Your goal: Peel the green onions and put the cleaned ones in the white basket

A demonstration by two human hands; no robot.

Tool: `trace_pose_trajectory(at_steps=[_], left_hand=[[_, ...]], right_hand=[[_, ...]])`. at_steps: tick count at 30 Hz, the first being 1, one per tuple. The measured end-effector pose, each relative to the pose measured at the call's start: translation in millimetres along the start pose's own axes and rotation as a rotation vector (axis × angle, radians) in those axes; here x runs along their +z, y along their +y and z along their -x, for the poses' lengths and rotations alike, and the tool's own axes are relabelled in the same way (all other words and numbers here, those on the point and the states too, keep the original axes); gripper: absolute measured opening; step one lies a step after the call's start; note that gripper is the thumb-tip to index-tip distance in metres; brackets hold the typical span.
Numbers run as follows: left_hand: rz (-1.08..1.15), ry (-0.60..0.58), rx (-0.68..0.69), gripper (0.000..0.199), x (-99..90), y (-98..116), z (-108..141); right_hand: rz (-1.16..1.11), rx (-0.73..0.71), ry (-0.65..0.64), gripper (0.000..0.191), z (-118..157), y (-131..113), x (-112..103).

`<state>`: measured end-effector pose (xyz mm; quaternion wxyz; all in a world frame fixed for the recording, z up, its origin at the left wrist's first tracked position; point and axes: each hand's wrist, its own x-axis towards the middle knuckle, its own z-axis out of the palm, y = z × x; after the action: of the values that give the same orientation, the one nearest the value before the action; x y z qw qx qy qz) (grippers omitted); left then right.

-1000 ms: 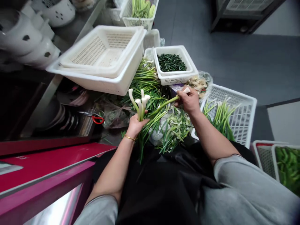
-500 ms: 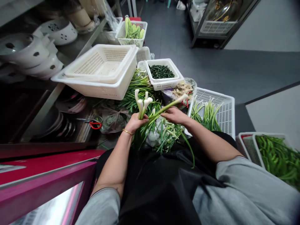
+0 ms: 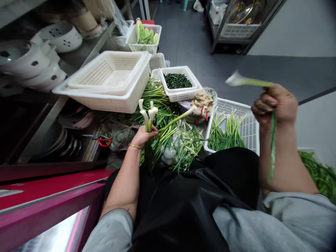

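Several green onions (image 3: pixel 151 119) with white bulbs up are gripped in my left hand (image 3: pixel 145 135), and one long stalk (image 3: pixel 178 119) slants away from it to the right. High on the right, my right hand (image 3: pixel 277 104) is closed round a strip of onion leaf (image 3: pixel 273 147); a blurred white root end (image 3: pixel 237 79) sticks out to its left. Below and right of my left hand lies a pile of leafy trimmings (image 3: pixel 187 145). More green onions (image 3: pixel 228 131) rest in a white basket (image 3: pixel 250 122) on the right.
Nested white baskets (image 3: pixel 105 94) stand at the left, near a shelf with white pots (image 3: pixel 34 64). Red-handled scissors (image 3: pixel 104 140) lie on the shelf. Farther back is a basket of dark green pods (image 3: pixel 178 81). Long green peppers (image 3: pixel 319 171) are at the far right.
My right hand has moved up and to the right, away from the long stalk beside my left hand, with a leaf and white end in it. The view has shifted slightly.
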<state>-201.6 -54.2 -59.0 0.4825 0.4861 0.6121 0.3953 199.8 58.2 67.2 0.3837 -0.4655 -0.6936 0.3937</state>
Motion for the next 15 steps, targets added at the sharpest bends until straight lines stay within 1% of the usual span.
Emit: trace_pose_trajectory(at_steps=[1, 2, 3, 5, 6, 8, 9, 10, 11, 12, 13, 15], left_hand=[[0.009, 0.004, -0.005, 0.017, -0.4, 0, 0], [0.016, 0.003, -0.010, 0.018, -0.4, 0, 0], [0.020, -0.002, -0.013, 0.018, 0.0, 0, 0], [0.017, -0.023, -0.009, 0.018, 2.2, 1, 0], [0.013, -0.040, -0.004, 0.018, 3.7, 2, 0], [0.010, -0.085, -0.003, 0.018, 7.5, 4, 1], [0.010, -0.098, -0.006, 0.018, 9.8, 6, 2], [0.014, -0.100, -0.010, 0.019, 12.4, 7, 3], [0.022, -0.095, -0.014, 0.020, 15.3, 9, 4], [0.035, -0.082, -0.015, 0.024, 18.6, 12, 5], [0.050, -0.065, -0.011, 0.028, 22.1, 14, 6], [0.083, -0.036, 0.012, 0.039, 29.4, 17, 9]], right_hand=[[0.068, 0.016, -0.018, 0.046, -3, 13, -2], [0.108, 0.044, -0.049, 0.048, -6, 26, 3], [0.128, 0.070, -0.074, 0.045, -6, 38, 15], [0.146, 0.109, -0.196, 0.033, -4, 54, 53], [0.115, 0.111, -0.285, 0.034, -1, 56, 76], [-0.013, 0.072, -0.480, 0.053, 3, 48, 120], [-0.093, 0.034, -0.558, 0.055, 4, 39, 138], [-0.168, -0.002, -0.594, 0.051, 4, 29, 154], [-0.222, -0.018, -0.580, 0.043, 3, 19, 167], [-0.255, -0.003, -0.535, 0.035, 1, 10, 178], [-0.273, 0.042, -0.470, 0.032, -2, 3, 187], [-0.290, 0.165, -0.336, 0.036, -5, -5, 203]])
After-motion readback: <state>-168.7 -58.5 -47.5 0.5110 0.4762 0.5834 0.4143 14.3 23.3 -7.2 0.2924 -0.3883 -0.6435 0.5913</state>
